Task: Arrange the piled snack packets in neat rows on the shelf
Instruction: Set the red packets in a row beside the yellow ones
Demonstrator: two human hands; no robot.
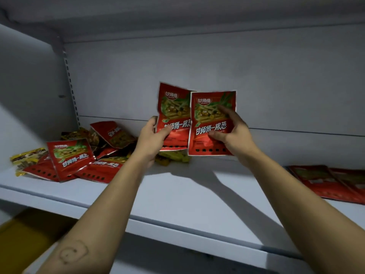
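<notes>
Above the white shelf (177, 194) I hold two red snack packets upright, side by side. My left hand (151, 141) grips the left red packet (173, 107) by its lower left edge. My right hand (229, 133) grips the right red packet (209, 117), thumb on its front; this packet overlaps the left one. A loose pile of red and yellow packets (79, 155) lies on the shelf's left part. Some yellow packets (173, 157) lie under my hands. Flat red packets (331, 182) lie in a row at the right.
The shelf's back wall (197, 66) and the left side panel with a slotted rail (71, 91) close it in. Another shelf board (177, 20) is overhead. Below the front edge at lower left is a yellow box (23, 240).
</notes>
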